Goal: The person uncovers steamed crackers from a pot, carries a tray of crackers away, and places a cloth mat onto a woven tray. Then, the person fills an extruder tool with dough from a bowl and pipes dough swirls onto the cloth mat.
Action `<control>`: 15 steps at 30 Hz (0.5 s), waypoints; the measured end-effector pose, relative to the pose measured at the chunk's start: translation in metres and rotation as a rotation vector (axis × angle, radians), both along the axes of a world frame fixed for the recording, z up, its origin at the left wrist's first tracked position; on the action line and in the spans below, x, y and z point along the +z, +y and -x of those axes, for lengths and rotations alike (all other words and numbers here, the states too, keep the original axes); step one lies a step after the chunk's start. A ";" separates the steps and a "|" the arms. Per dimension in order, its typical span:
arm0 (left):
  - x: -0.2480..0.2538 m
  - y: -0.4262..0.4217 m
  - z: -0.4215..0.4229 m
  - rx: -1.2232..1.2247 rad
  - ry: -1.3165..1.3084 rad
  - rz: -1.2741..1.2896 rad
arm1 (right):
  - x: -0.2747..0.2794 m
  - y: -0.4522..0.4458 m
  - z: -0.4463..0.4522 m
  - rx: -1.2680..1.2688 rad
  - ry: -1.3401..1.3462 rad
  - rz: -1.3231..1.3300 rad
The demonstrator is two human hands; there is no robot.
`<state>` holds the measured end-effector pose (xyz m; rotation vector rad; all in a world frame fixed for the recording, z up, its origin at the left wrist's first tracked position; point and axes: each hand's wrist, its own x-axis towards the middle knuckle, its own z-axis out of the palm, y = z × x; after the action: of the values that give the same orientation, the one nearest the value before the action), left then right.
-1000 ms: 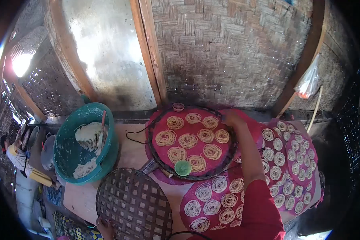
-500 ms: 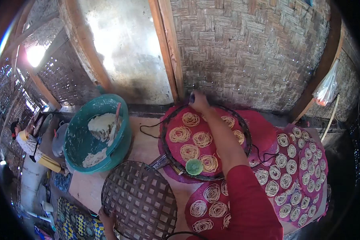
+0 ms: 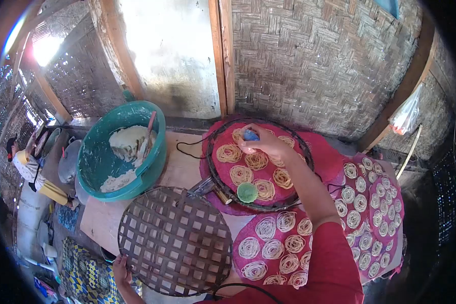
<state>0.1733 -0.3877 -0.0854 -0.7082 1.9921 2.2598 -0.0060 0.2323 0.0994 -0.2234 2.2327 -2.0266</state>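
Note:
My left hand (image 3: 121, 271) is closed on the edge of a round, dark, open-weave bamboo tray (image 3: 175, 243), which is tilted up at the lower left. Over the far part of a round dark-rimmed frame, my right hand (image 3: 266, 141) is closed around a small blue object (image 3: 251, 135) whose kind I cannot make out. Inside that frame, several pale noodle-like coils (image 3: 256, 160) lie on pink cloth (image 3: 223, 175). A small green cup (image 3: 247, 192) sits at the frame's near edge. My right forearm hides part of the coils.
To the left stands a teal basin (image 3: 121, 190) holding white dough (image 3: 126, 139) and a stick-like tool. More pink sheets with coils (image 3: 353, 219) cover the right side and front of the table (image 3: 104, 220). A plastic bag (image 3: 406, 114) hangs at the right. Behind is a woven wall (image 3: 309, 66).
My right hand has come back from the frame's far rim to above the coils, still with the blue object. The bamboo tray has shifted slightly and the camera view has moved.

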 end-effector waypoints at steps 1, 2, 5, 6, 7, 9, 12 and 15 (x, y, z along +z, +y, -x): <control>0.011 -0.001 0.000 -0.007 -0.022 0.040 | 0.001 -0.005 -0.011 -0.005 0.001 -0.003; 0.008 -0.014 -0.002 -0.013 -0.021 0.036 | -0.002 -0.011 -0.025 0.094 0.060 -0.183; -0.009 -0.077 -0.013 0.041 0.048 -0.042 | -0.012 -0.041 -0.074 0.214 0.343 -0.755; -0.013 -0.091 -0.018 0.034 0.044 -0.049 | -0.020 -0.049 -0.087 0.209 0.337 -0.763; -0.006 -0.100 -0.020 0.035 -0.006 0.001 | -0.029 -0.057 -0.099 0.139 0.377 -0.882; -0.014 -0.126 -0.011 -0.034 -0.003 0.042 | -0.037 -0.066 -0.109 0.065 0.335 -0.953; -0.043 -0.158 0.007 -0.018 -0.020 -0.082 | -0.043 -0.078 -0.116 -0.067 0.384 -1.001; -0.002 -0.085 0.034 0.058 0.038 -0.024 | -0.035 -0.132 -0.131 -0.019 0.400 -0.904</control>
<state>0.1392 -0.4728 -0.0872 -0.7361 1.9830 2.3428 0.1252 0.1000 0.0647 -0.5271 3.1154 -0.8369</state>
